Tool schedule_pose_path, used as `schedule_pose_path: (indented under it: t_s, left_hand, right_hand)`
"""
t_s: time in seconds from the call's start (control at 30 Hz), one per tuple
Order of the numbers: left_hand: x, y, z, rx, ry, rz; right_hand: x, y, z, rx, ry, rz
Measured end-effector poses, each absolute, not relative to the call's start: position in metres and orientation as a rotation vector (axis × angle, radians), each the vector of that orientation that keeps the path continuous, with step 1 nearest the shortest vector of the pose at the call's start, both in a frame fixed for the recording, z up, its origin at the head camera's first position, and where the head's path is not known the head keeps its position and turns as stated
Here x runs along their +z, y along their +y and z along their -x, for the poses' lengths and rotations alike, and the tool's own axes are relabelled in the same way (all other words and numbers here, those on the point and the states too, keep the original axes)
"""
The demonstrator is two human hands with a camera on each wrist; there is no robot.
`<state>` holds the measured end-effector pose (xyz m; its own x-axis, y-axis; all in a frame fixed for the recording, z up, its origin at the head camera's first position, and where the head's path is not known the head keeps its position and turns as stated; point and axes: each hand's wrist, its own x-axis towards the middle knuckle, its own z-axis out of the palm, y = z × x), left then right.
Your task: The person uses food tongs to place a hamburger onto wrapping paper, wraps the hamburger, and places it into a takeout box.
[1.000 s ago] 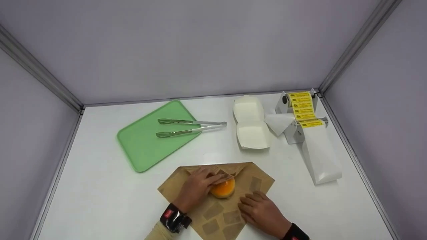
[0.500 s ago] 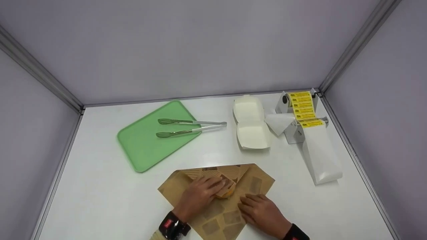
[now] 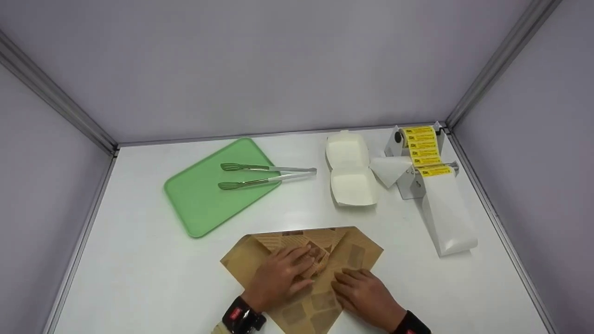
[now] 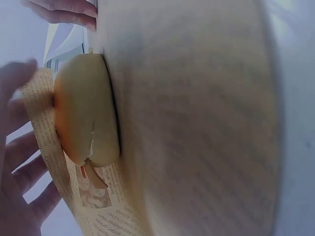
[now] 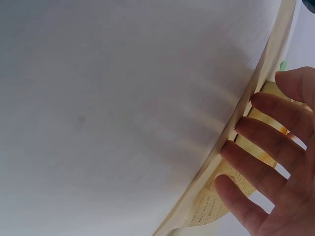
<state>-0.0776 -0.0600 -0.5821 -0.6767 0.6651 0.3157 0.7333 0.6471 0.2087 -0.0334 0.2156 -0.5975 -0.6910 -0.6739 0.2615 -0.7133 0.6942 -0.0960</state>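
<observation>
A brown printed sheet of wrapping paper [image 3: 241, 260] lies at the front of the table, its far corner folded toward me. Under that flap is a burger [image 4: 84, 110], hidden from above; the left wrist view shows its glossy bun from the side, with something orange-brown poking out below. My left hand [image 3: 277, 277] rests on the flap over the burger, fingers spread and fairly straight. On the paper's right edge, the fingertips of my right hand [image 3: 364, 294] press down. The right wrist view shows those fingers [image 5: 261, 169] extended and apart, touching the paper.
Behind the paper at left, tongs [image 3: 250, 183] lie partly on a green tray [image 3: 199, 211]. A white clamshell box [image 3: 355, 188] stands unfolded at centre right. Farther right is a label dispenser [image 3: 410, 183] with yellow labels [image 3: 424, 148] and a hanging white backing strip [image 3: 448, 222].
My left hand has brought the paper flap down toward me over the burger, covering its orange top. Its fingers have spread flatter on the paper. The right hand has stayed in place.
</observation>
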Motion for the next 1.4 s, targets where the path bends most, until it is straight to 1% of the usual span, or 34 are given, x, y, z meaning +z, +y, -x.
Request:
schedule_pose_path:
  t_s: [0.1, 0.3, 0.43, 0.83, 1.0, 1.2, 1.4]
  left_hand:
    - [-0.582, -0.059, 0.077, -0.495, -2.672, 1.126]
    - [-0.586, -0.056, 0.081, -0.329, -2.657, 1.072]
    - [-0.584, -0.052, 0.085, -0.312, -2.675, 1.042]
    - [-0.589, -0.043, 0.103, -0.296, -2.662, 1.003]
    - [-0.591, -0.04, 0.107, -0.292, -2.653, 1.021]
    - [-0.591, -0.04, 0.11, -0.265, -2.676, 1.025]
    - [-0.592, -0.04, 0.113, -0.289, -2.694, 1.017]
  right_hand:
    - [-0.598, 0.215, 0.034, 0.277, -2.682, -1.119]
    - [-0.6, 0.215, 0.036, 0.266, -2.659, -1.127]
    - [-0.601, 0.216, 0.039, 0.269, -2.646, -1.129]
    - [-0.599, 0.219, 0.058, 0.18, -2.623, -1.156]
    - [-0.597, 0.219, 0.059, 0.133, -2.556, -1.227]
    - [-0.595, 0.217, 0.056, 0.081, -2.49, -1.381]
    - [-0.594, 0.213, 0.062, 0.042, -2.413, -1.475]
